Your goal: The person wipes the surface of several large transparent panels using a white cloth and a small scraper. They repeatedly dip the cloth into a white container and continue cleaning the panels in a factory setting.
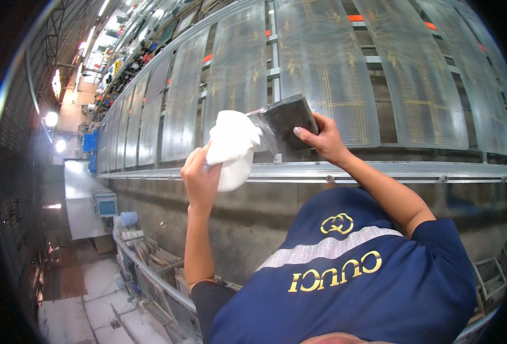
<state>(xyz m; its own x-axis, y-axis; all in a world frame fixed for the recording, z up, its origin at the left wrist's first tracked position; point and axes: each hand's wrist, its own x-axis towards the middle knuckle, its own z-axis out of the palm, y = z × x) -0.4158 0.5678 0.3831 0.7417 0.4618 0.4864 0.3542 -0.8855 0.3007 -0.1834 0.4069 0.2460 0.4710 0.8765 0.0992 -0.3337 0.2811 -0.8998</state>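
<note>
Small blue-framed screen unit with a pale face [105, 203] at left centre of the frame, low beside the long machine. Short orange rectangular tags [355, 18] along the upper edge, on the grey racks. No packages discernible.

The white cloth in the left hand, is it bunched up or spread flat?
Bunched up. The white cloth sits wadded in the left hand, beside the dark block.

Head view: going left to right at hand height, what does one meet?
Left hand → white cloth → dark rectangular block → right hand.
</note>
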